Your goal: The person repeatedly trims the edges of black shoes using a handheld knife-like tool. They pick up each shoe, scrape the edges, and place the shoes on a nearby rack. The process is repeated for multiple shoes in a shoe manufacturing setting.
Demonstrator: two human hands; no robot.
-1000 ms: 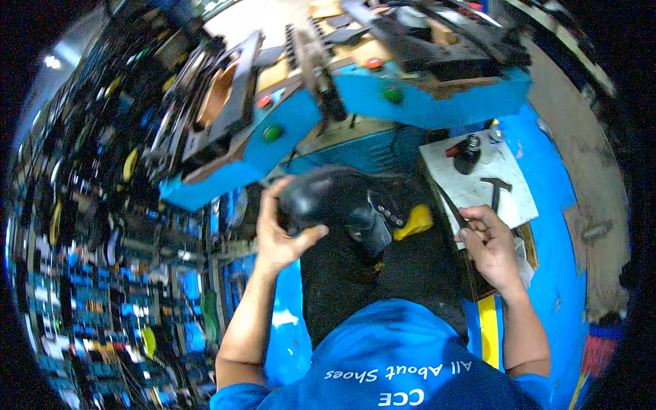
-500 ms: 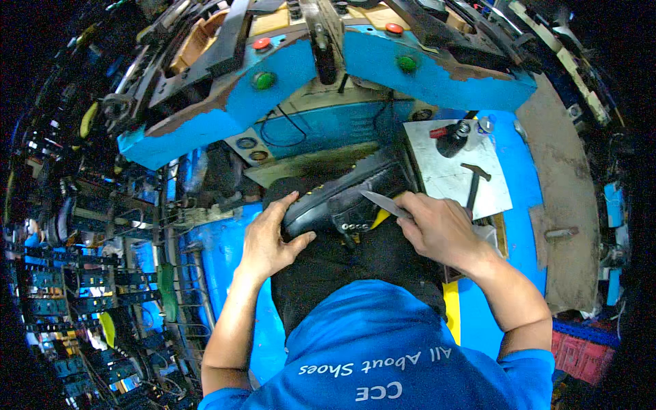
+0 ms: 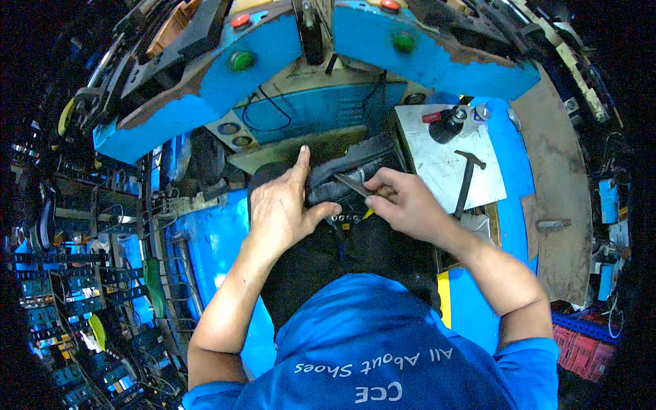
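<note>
**Two Hands, One Black Shoe at a Blue Machine**

A single black shoe upper with a row of small metal eyelets [image 3: 345, 183] lies across the lap of a seated person in a blue shirt [image 3: 383, 348], just in front of a large blue-painted machine [image 3: 273, 61]. The left hand [image 3: 280, 205] clamps the shoe from its left side, fingers pressed together and stretched over the top, thumb hooked underneath. The right hand [image 3: 406, 203] pinches a slim grey metal blade-like tool [image 3: 354, 184] between thumb and forefinger, its tip resting on the shoe's edge; the other fingers are curled in.

To the right, one flat grey metal plate [image 3: 444, 160] serves as a small bench. On it lie one dark hammer with a thin handle [image 3: 468, 181], one black bottle with a red part at its neck [image 3: 445, 124] and one small pale container [image 3: 477, 115] just beside it; what they hold cannot be told.

The machine's front carries two green round buttons [image 3: 241, 60] and two red ones [image 3: 240, 20]. A blue rack crowded with shoe forms [image 3: 61, 273] fills the far left. A red plastic crate [image 3: 581, 348] sits at lower right.
</note>
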